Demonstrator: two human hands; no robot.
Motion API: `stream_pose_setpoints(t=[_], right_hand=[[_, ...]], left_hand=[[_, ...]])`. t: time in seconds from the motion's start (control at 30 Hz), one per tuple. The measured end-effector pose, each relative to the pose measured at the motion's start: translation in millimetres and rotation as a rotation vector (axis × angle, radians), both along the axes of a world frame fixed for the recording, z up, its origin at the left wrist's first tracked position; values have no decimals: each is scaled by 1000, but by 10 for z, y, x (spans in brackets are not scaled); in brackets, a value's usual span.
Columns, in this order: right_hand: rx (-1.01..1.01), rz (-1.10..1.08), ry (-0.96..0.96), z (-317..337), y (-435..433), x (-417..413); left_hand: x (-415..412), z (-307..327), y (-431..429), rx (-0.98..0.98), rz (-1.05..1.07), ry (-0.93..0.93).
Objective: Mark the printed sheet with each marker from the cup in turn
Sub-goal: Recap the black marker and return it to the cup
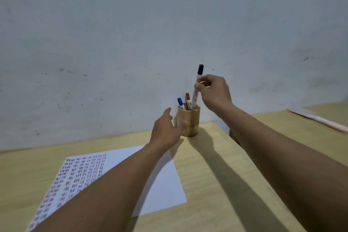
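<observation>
A wooden cup (188, 121) stands on the pale wooden desk (216, 184) near a grey-white wall (131, 34). The right hand (214, 92) pinches a black-capped marker (197, 84) by its barrel, cap up, its lower end at the cup's mouth. A blue-capped marker (180, 102) and a red-capped marker (188, 100) stand in the cup. The left hand (166, 130) is spread open just beside the cup, thumb at its side. The printed sheet (162, 184) lies flat on the desk under the left forearm, with rows of small red and dark marks on its left part.
</observation>
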State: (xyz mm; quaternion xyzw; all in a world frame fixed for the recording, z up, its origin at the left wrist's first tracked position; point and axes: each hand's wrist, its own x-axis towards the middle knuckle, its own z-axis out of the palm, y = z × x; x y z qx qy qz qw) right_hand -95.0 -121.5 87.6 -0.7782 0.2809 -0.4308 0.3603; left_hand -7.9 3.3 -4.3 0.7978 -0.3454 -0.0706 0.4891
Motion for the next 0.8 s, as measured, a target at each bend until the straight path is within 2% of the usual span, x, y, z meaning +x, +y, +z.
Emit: stream_pose_setpoints(t=[0.13,0.3,0.43,0.5,0.63,0.7,0.8], right_hand=[[-29,-48,60,-125,-177,176],[-30,-82,255,-348,-301,351],[8,-64,374,-464,-398,393],[21,-59,361,-497,-407,386],[-16,-93,209,-525,-339,334],[-67,-65,237,-506,-288,340],[-115,-3,393,-455,-228,393]], left_hand=[[68,-168,-229,9,-21,30],[124,-275,-366,-13,-39,63],[111,-325,-439,-30,-48,13],[117,-350,-486,-18,-7,-23],[120,-361,-519,1,47,-55],[130,-364,-526,8,52,-45],[144,-362,-538,32,64,-53]])
